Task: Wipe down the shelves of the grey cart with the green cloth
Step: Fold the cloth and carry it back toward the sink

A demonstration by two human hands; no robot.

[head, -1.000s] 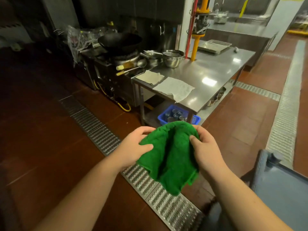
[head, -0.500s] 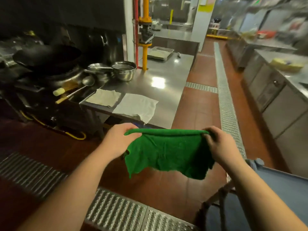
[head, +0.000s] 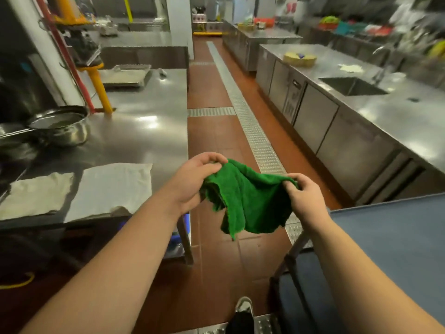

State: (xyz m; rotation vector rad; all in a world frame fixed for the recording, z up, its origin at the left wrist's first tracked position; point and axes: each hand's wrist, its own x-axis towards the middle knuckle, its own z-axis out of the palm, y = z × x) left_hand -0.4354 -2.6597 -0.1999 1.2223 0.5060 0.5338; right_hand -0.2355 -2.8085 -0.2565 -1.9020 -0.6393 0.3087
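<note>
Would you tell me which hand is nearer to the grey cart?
Right. The right hand holds the green cloth just beside the grey cart top's near corner; the left hand grips the cloth's far edge, over the aisle.

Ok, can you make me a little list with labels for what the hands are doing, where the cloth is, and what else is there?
left hand: left hand pinches one top corner of the green cloth
right hand: right hand pinches the other corner
cloth: hanging in the air over the red floor, not touching the cart
cart: grey cart at lower right, top shelf not yet wiped
beside: steel table with two white cloths and a metal bowl
</note>
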